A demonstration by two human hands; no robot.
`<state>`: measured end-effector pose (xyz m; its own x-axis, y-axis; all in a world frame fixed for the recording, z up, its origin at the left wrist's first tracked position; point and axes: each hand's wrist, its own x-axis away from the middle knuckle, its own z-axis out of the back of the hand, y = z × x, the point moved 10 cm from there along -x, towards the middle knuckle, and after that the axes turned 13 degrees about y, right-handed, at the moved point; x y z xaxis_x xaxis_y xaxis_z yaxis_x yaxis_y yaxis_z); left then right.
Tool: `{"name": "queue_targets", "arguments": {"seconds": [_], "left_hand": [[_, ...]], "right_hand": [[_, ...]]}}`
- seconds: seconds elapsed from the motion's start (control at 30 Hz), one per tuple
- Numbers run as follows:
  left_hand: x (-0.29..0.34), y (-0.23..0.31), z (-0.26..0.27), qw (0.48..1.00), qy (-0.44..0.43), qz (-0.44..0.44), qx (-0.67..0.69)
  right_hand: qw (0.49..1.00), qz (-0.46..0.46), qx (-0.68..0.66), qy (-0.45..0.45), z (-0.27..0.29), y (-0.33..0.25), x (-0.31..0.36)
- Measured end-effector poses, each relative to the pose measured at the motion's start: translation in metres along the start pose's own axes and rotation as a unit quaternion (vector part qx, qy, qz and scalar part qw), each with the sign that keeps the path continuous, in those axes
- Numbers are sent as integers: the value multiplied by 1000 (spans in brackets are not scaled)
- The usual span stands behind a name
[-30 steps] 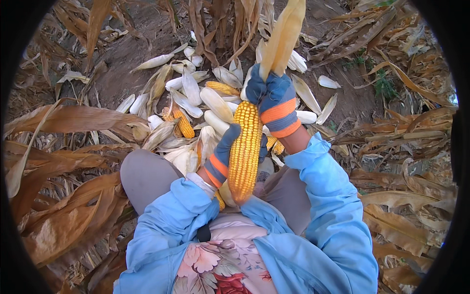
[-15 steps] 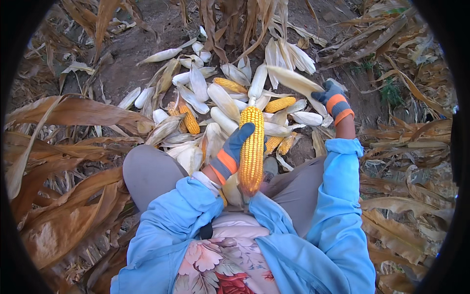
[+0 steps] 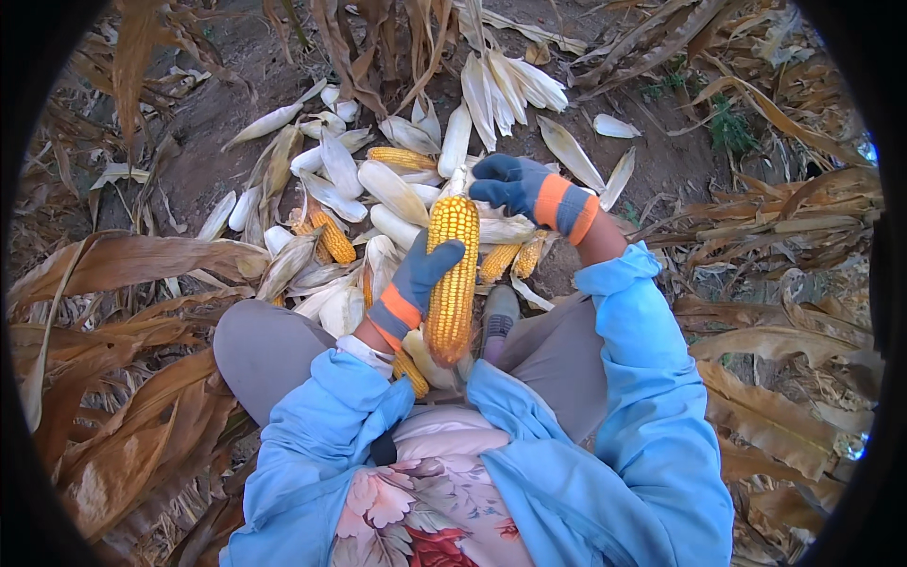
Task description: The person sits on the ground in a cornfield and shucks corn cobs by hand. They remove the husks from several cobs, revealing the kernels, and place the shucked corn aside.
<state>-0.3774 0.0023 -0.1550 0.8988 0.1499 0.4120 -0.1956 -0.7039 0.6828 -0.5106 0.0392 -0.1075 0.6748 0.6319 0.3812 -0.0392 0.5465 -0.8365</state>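
Observation:
A peeled ear of corn (image 3: pixel 452 274) with yellow kernels is upright in front of my lap. My left hand (image 3: pixel 420 279), in a grey glove with an orange band, is wrapped round its left side, the thumb across the kernels. A pale husk (image 3: pixel 456 140) extends beyond the ear's far end. My right hand (image 3: pixel 515 184), gloved alike, is at that end with its fingers bent in beside the husk's base; what they pinch, if anything, is hidden. Another ear of corn (image 3: pixel 409 373) lies beneath my left wrist.
Between my bent knees and beyond lies a pile of pale husks (image 3: pixel 392 194) with several yellow ears (image 3: pixel 331 236) among them. Dry corn stalks (image 3: pixel 383 57) stand ahead, over brown soil (image 3: pixel 652 175). Dry leaves (image 3: pixel 142 269) crowd both sides. A shoe (image 3: pixel 501 307) shows under the leg.
My right hand has let go of a long husk strip and moved left to the far end of the ear. The strip now lies on the ground. My left hand still holds the ear.

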Motion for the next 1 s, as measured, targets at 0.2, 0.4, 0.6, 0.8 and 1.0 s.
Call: {"name": "queue_targets", "arguments": {"seconds": [0.2,0.4,0.6,0.8,1.0], "left_hand": [[2,-3,2,1000,13,14,-3],[3,-13,3,999,-23,18,-35],[7,-19,-10,998,-36,25,-50],[6,-28,-12,991,-44,42,-117],[4,-33,-6,977,-43,27,-209]], "right_hand": [[946,-76,-314,18,-36,13,-7],[946,-24,-320,40,-33,0,-1],[888,-114,-444,24,-31,18,-5],[834,-102,-535,92,25,14,-13],[813,-103,-556,139,52,22,-15]]}}
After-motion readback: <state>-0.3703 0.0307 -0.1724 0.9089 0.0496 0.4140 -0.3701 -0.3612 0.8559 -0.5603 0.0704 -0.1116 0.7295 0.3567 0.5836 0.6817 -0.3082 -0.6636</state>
